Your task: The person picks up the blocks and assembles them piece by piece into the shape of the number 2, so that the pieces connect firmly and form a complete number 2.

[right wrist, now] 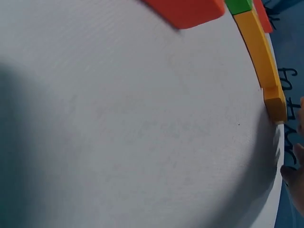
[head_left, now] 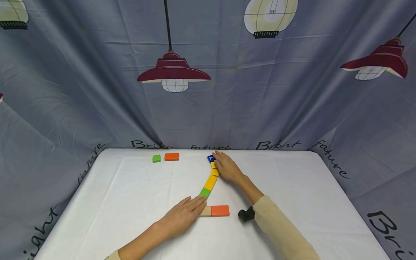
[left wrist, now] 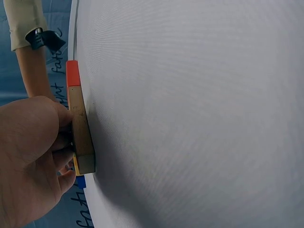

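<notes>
My left hand (head_left: 182, 216) lies with fairly straight fingers over a plain wooden block (head_left: 205, 212), fingertips at the near end of a green block (head_left: 205, 193). In the left wrist view the thumb and fingers meet the wooden block's (left wrist: 81, 126) side. An orange-red block (head_left: 220, 210) abuts its right end. From the green block a slanting row of yellow blocks (head_left: 211, 182) runs away toward a small blue block (head_left: 210, 158) with a white mark. My right hand (head_left: 229, 168) pinches the blue block's right end, its fingers partly covering it and the yellow piece beside it.
A small green block (head_left: 156, 158) and an orange block (head_left: 171, 157) lie at the far left of the white table (head_left: 136, 191). A black rounded device (head_left: 246, 214) sits at my right cuff. Grey printed curtains (head_left: 227, 108) stand behind the table's far edge.
</notes>
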A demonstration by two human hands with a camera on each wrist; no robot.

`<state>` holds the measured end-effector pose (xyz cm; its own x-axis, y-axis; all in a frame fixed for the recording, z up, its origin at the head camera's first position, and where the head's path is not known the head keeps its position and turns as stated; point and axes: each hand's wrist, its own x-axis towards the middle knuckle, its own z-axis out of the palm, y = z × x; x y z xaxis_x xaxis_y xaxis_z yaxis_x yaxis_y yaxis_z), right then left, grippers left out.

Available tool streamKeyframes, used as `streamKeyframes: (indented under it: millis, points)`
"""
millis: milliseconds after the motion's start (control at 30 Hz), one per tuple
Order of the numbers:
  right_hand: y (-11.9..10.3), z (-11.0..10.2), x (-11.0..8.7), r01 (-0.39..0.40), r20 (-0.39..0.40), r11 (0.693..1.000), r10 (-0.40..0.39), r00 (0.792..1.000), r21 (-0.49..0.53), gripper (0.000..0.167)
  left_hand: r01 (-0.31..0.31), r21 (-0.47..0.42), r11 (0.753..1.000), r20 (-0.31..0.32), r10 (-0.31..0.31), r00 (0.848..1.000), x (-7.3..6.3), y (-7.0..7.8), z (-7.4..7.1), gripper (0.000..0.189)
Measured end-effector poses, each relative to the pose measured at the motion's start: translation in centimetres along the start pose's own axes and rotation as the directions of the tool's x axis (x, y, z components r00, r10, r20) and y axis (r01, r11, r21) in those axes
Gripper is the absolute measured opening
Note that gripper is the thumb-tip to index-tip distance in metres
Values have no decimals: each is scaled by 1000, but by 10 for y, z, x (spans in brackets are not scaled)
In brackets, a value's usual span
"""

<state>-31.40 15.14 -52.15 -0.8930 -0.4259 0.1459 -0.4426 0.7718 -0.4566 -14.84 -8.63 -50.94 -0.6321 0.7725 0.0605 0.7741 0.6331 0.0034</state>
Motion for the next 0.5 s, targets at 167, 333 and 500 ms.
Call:
streamKeyframes:
  millis: [167,333,500]
  points:
    - [-6,-2,-8,16,77,979,0,997,-205,53,1,4,1000,-15,-1,1000,0,1,0,45]
    - [-11,-3,-12,8,112,955,27,993,-297,59,-1,7,1000,-23,1,1000,-1,1,0,45]
    - [-14,-4,-13,12,141,934,42,989,-357,58,-6,13,1000,-28,6,1000,0,1,0,46]
